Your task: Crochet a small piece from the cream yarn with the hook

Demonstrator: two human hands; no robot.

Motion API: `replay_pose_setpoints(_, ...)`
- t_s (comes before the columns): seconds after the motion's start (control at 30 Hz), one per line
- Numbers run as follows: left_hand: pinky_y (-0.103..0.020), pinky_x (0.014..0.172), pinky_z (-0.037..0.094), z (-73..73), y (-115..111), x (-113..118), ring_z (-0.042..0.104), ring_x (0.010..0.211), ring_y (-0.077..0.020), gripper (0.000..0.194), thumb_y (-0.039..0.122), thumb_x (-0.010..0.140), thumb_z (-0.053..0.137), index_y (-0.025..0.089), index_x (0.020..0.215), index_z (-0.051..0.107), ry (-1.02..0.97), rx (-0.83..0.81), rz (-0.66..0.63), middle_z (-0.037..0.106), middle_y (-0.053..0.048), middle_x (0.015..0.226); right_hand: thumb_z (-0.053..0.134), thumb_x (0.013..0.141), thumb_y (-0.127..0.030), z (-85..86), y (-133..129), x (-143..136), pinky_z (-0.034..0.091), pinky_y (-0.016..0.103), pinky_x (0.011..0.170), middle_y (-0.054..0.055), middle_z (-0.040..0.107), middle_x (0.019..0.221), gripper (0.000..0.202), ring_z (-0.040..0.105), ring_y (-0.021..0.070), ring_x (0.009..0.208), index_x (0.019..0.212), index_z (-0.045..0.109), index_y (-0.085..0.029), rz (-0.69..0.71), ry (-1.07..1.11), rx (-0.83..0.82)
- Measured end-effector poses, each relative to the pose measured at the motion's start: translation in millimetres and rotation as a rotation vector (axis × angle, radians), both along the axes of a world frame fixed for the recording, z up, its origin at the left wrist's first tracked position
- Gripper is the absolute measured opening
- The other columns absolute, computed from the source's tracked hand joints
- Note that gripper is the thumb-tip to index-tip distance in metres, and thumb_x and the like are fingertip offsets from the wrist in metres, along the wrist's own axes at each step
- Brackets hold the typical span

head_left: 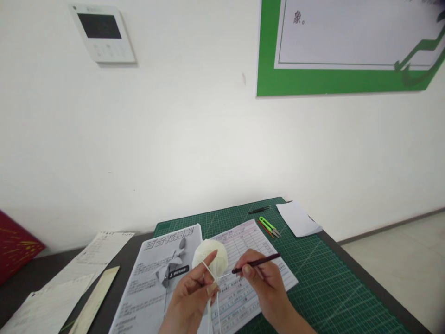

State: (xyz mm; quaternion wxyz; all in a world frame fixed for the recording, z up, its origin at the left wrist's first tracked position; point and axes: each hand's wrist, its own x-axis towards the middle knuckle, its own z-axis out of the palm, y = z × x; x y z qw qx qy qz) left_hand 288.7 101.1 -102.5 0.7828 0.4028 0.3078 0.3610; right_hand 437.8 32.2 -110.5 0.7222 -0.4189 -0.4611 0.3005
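Note:
My right hand (pixel 263 277) grips a crochet hook with a dark handle (pixel 261 261); its thin metal shaft points left toward my other hand. Pinched in the fingers of my left hand (pixel 193 297) is white yarn (pixel 209 269), which runs over the raised index finger. The hook's tip meets the yarn at the left fingertips, though the exact loop is too small to make out. Yarn strands hang below the pinch. Just behind the hands sits a ball of cream-white yarn (pixel 210 253), resting on the printed sheets.
A green cutting mat (pixel 323 283) covers much of the dark table. On it lie a printed chart (pixel 243 241), a flower pattern sheet (pixel 146 278), green thread snips (pixel 268 225), a black pen-like tool (pixel 259 210) and white paper (pixel 298 218). More papers (pixel 100 253) lie left. A wall stands behind.

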Motion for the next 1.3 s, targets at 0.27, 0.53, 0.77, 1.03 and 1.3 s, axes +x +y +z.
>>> replay_pose_setpoints(0.27,-0.025,0.053,0.032,-7.4,-0.1,1.0,0.042,0.051,-0.0104,0.044,0.017,0.055,0.076,0.021,0.099,0.07,0.029,-0.009,-0.042,0.053,0.002,0.052,0.066,0.076,-0.029,-5.6,10.6,4.0,0.038,0.019,0.049,-0.001,0.059,0.057,0.016,0.05,0.0079,0.05,0.067,0.067,-0.016,0.082,0.424,-0.078)
replay_pose_setpoints(0.53,-0.028,0.061,0.037,-20.2,-9.4,8.9,0.047,0.057,-0.0145,0.044,0.02,0.057,0.076,0.029,0.1,0.069,0.064,0.086,0.148,0.057,0.003,0.058,0.075,0.066,-0.028,-6.2,15.6,-6.7,0.043,0.017,0.041,0.003,0.066,0.051,0.02,0.053,0.0073,0.041,0.07,0.068,-0.01,0.166,0.648,-0.271)
replay_pose_setpoints(0.77,-0.026,0.053,0.033,-29.6,-14.8,14.8,0.046,0.053,-0.0141,0.053,0.027,0.056,0.077,0.024,0.108,0.065,0.14,0.177,0.262,0.056,0.003,0.058,0.076,0.064,-0.031,-12.6,17.7,-13.4,0.049,0.02,0.046,0.005,0.069,0.055,0.025,0.058,0.0099,0.044,0.075,0.069,-0.009,0.143,0.59,-0.303)
replay_pose_setpoints(1.03,-0.019,0.059,0.04,-16.3,-10.0,12.8,0.049,0.055,-0.0083,0.042,0.011,0.063,0.072,0.023,0.102,0.067,-0.09,-0.087,0.144,0.055,0.005,0.058,0.058,0.08,-0.015,-18.7,4.5,-18.9,0.053,0.031,0.064,0.008,0.071,0.079,0.017,0.064,0.019,0.071,0.092,0.068,-0.019,-0.14,-0.205,0.034)
replay_pose_setpoints(1.3,-0.019,0.064,0.047,-2.7,1.2,-3.5,0.058,0.064,-0.009,0.042,-0.002,0.057,0.069,0.014,0.096,0.069,-0.288,-0.372,-0.101,0.064,-0.003,0.072,0.056,0.079,-0.008,-7.1,-1.3,-15.5,0.051,0.032,0.068,0.007,0.069,0.089,0.029,0.063,0.0192,0.078,0.1,0.067,-0.025,-0.016,-0.308,0.201)
